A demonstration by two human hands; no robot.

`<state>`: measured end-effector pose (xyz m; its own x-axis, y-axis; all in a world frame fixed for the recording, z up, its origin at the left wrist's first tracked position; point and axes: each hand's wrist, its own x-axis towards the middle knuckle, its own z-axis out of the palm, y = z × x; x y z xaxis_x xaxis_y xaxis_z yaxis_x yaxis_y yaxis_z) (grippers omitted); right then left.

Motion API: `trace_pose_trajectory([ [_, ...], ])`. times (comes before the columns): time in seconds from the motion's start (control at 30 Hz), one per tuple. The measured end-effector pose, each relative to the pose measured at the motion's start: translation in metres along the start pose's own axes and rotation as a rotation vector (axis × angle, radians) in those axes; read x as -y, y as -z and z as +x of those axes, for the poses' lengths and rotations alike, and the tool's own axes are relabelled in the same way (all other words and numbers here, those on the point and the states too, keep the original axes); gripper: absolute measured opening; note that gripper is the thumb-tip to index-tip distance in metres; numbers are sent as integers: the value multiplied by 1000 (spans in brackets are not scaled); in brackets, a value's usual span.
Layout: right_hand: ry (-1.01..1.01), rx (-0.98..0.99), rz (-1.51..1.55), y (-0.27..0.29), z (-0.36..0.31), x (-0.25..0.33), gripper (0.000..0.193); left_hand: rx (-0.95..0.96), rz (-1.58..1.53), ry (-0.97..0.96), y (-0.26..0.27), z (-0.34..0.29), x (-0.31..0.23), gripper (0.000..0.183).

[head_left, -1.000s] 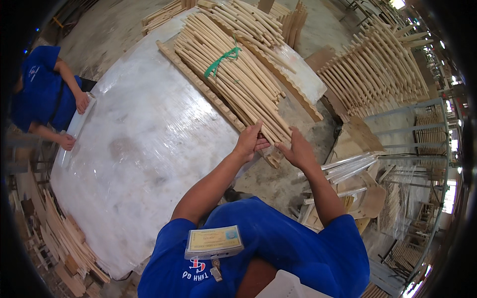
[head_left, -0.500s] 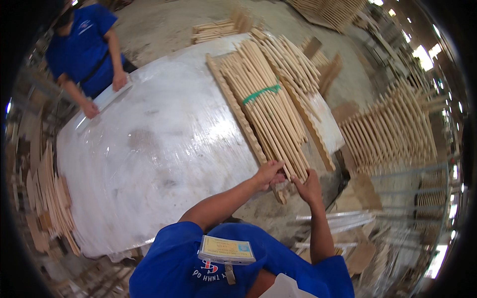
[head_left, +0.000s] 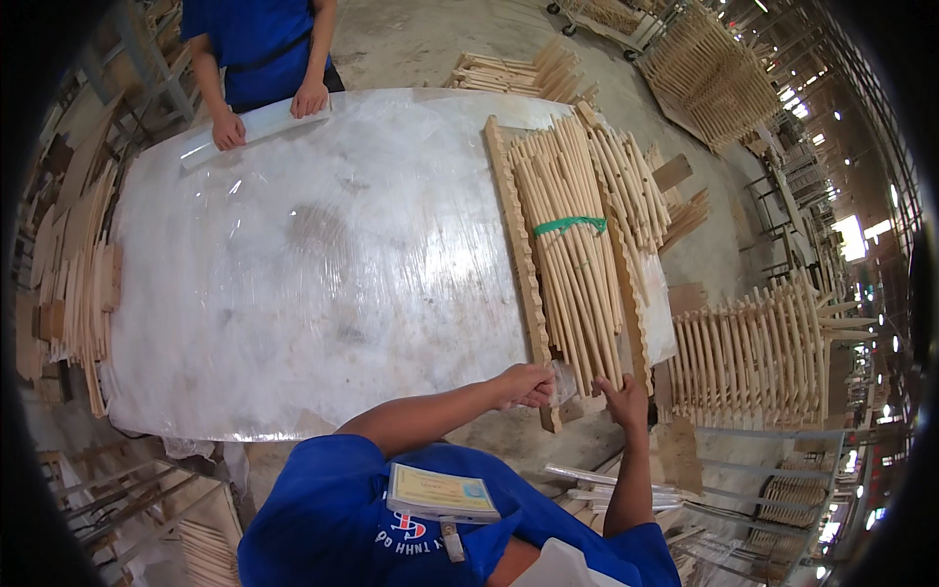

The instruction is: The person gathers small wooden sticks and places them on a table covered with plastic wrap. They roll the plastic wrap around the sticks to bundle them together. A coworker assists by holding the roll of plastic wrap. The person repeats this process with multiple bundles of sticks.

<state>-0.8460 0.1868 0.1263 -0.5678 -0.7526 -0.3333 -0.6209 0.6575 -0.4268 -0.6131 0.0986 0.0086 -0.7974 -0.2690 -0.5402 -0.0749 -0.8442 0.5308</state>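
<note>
The left hand [head_left: 528, 384] was curled at the near end of the bundle of wooden sticks [head_left: 572, 264], its grip closed on the stick ends together with a scrap of clear wrap there. The right hand [head_left: 624, 401] stood just beside it, fingers spread and loose, grip released, fingertips touching the ends of the sticks on the right of the bundle.

The bundle lay lengthwise along the right part of the table [head_left: 293, 284], which was covered in clear plastic sheeting, and a green band [head_left: 570, 224] tied it about the middle. A long notched wooden strip [head_left: 518, 264] lay against the bundle's left side, reaching to the near table edge beside the left hand. More loose sticks [head_left: 636, 186] lay on the bundle's right (slightly fanned out).

At the far end of the table a co-worker in a blue shirt [head_left: 259, 39] pressed both hands on a fold of plastic [head_left: 256, 127]. Racks of curved wooden parts [head_left: 758, 357] stood on the floor to the right of the table, and stacked wooden pieces [head_left: 73, 264] lay along its left side.
</note>
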Motion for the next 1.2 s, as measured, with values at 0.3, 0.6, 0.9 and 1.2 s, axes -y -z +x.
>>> trace_pose_trajectory([
  [0.3,36,-93,-263,-31,-22,0,69,-49,80,32,36,-41,18,44],
  [0.6,22,-193,-294,-28,-44,26,61,-40,54,35,60,-67,23,43],
  [0.9,32,-32,-228,-29,-31,7,63,-66,124,44,37,-30,10,50],
  [1.2,296,-46,165,-26,22,12,50,-286,297,-164,-51,55,-55,51],
])
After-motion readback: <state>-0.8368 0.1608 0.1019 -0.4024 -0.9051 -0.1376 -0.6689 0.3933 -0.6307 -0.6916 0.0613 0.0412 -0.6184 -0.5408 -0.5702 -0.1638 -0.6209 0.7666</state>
